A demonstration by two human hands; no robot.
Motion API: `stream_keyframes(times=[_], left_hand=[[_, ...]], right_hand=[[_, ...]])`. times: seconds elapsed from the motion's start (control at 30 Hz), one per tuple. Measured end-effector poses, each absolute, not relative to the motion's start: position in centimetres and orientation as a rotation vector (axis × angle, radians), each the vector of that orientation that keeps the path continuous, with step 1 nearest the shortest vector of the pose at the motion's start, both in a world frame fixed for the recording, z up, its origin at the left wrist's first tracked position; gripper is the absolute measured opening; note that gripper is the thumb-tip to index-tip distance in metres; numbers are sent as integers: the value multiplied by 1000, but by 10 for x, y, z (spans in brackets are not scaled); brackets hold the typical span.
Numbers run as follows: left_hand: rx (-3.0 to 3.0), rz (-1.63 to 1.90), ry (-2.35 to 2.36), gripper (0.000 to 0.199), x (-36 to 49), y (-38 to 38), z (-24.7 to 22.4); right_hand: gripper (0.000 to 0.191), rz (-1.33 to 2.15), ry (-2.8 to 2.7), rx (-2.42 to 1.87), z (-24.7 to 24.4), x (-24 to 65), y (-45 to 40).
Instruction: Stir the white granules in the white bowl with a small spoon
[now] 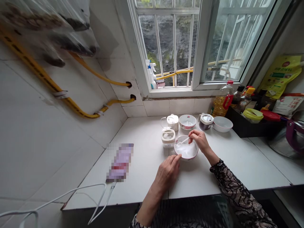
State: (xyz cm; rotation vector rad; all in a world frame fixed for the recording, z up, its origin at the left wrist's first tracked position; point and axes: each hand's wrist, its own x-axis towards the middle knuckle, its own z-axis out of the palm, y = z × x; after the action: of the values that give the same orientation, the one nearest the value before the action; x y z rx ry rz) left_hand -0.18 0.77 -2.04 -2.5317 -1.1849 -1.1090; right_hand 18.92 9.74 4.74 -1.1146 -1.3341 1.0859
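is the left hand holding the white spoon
No, the right hand holds the white spoon in the bowl, while the left hand is at the bowl's near rim.

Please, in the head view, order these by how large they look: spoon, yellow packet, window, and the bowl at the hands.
1. Window
2. Yellow packet
3. Bowl
4. Spoon, partly covered by the right hand

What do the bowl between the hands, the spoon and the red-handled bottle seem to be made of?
Bowl: perhaps glazed ceramic, given its smooth white surface and coloured rim; melamine is possible.
Spoon: probably plain plastic, being white and slim without metallic shine.
Bottle: likely clear, glossy plastic, judging by its see-through sides; glass can't be excluded.
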Motion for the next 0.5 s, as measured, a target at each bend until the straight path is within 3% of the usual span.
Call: stream_keyframes(times=[0.5], left_hand=[[-2534, -1103, -1179, 38, -1, 8, -20]], right_hand=[[12, 1112, -1241, -1104, 46, 197, 106]])
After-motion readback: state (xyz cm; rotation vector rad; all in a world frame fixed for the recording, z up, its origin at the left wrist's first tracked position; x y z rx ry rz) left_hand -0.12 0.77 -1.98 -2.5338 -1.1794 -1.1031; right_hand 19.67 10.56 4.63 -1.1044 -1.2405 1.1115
